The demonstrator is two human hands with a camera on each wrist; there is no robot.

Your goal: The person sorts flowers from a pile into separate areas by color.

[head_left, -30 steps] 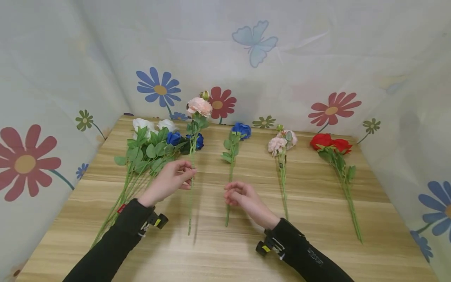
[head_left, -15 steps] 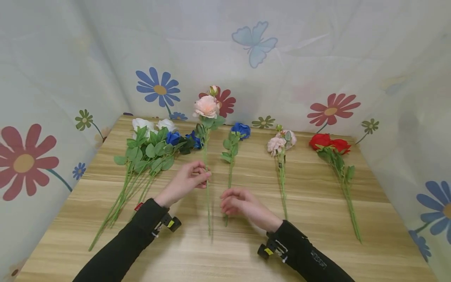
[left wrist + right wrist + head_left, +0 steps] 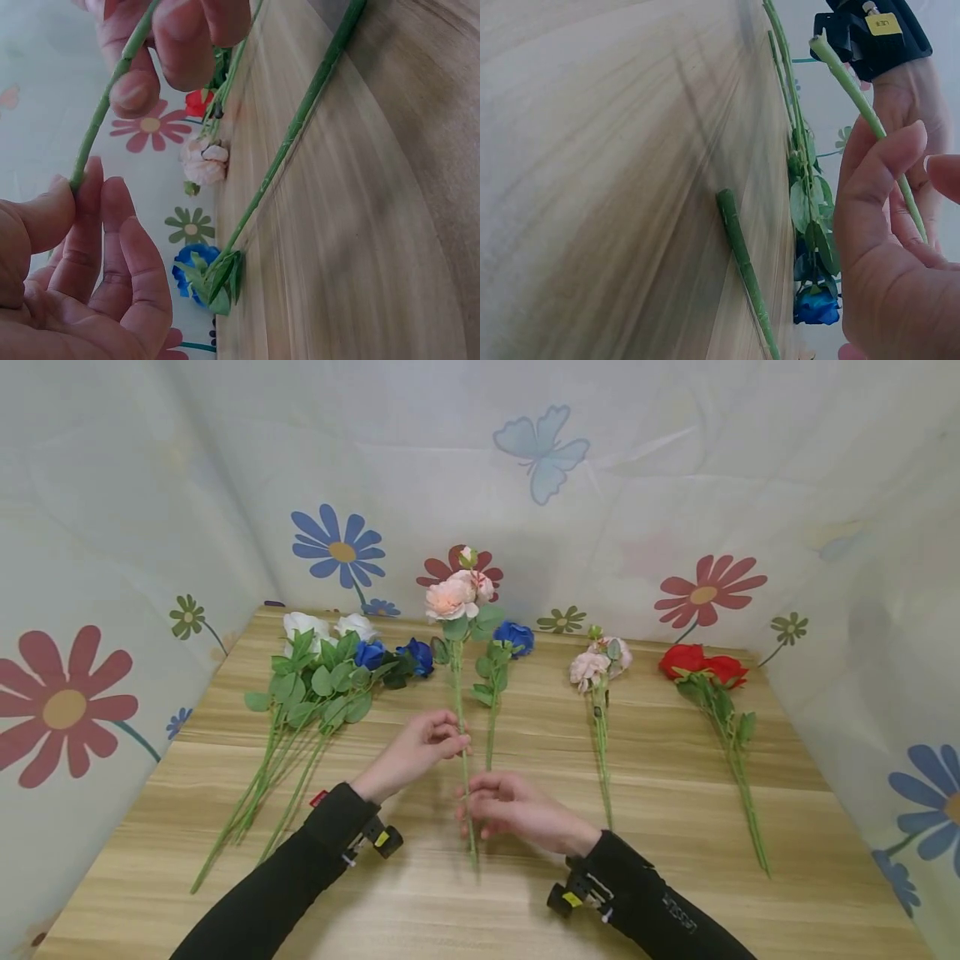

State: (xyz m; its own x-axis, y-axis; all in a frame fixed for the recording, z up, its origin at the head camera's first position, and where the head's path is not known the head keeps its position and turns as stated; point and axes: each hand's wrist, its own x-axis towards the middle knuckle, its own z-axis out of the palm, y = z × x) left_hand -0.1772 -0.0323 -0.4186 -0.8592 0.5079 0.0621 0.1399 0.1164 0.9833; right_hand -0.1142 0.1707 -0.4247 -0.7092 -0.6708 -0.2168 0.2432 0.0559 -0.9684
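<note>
My left hand (image 3: pixel 420 752) pinches the green stem (image 3: pixel 101 112) of a pale pink artificial peony (image 3: pixel 450 600) between thumb and fingertips. The flower stands nearly upright above the table. Around the lower stem, my right hand (image 3: pixel 528 817) has loosely curled fingers (image 3: pixel 874 176); its thumb shows apart from them in the right wrist view. The stem passes by these fingers, and whether they touch it is unclear. Just beyond lies a blue rose (image 3: pixel 513 637) on the tabletop, its lower stem partly hidden by my right hand.
On the wooden table (image 3: pixel 675 877), white roses (image 3: pixel 303 631) and blue roses (image 3: pixel 415 657) lie bunched at left. Pale pink flowers (image 3: pixel 591 668) lie right of centre, with red roses (image 3: pixel 684 660) farther right. A flower-printed cloth (image 3: pixel 637 502) surrounds the back and sides.
My left hand has carried the pink peony rightward, from beside the left bunch to near the single blue rose. My right hand has shifted slightly left and nearer, to the peony's lower stem.
</note>
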